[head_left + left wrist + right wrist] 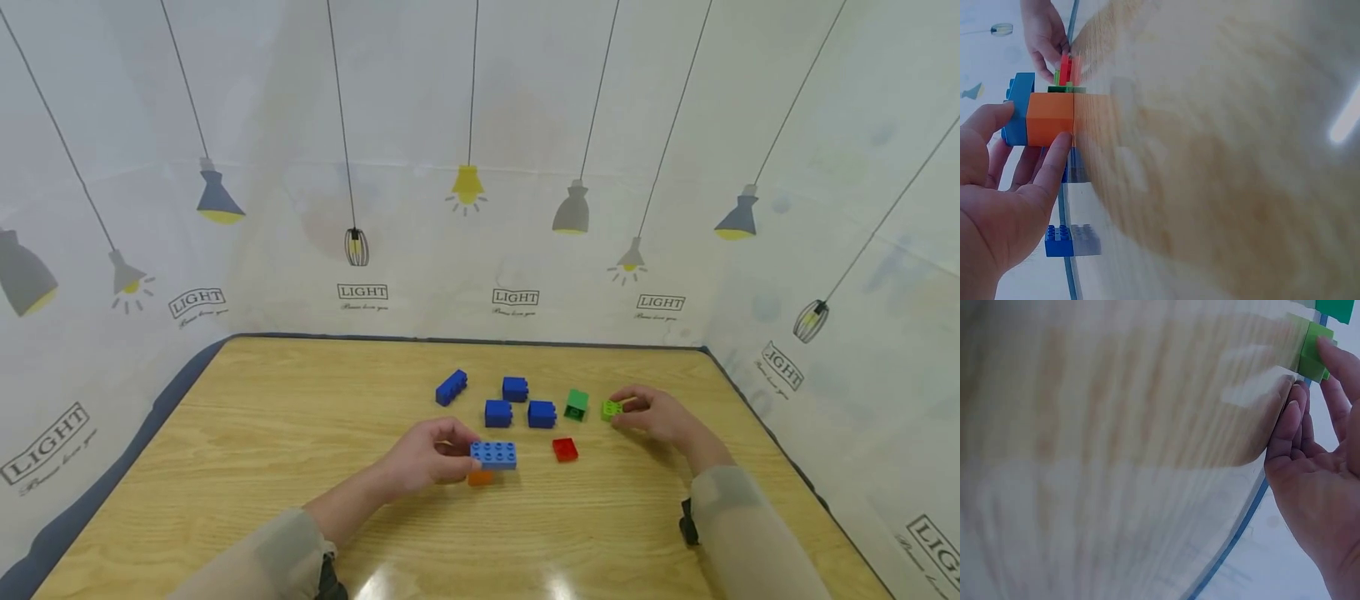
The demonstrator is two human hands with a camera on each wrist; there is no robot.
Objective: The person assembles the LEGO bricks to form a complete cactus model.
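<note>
Near the middle of the table, my left hand (429, 458) grips a light blue toy brick (493, 455) with its studs up. Directly under it is an orange brick (1050, 119), stacked against the blue one. In the left wrist view the thumb lies on the blue brick while a finger supports the orange side low down, close to the tabletop. Over at the right, my right hand (660, 414) pinches a lime green brick (611, 409) between thumb and fingers. That lime brick also shows in the right wrist view, at the fingertips (1329, 347).
Between the hands lie a red brick (566, 450) and a darker green brick (577, 404). Farther back sit several dark blue bricks, among them a long one (452, 387) lying at a slant. A lamp-printed white curtain (420, 250) rises behind the wooden table (300, 392).
</note>
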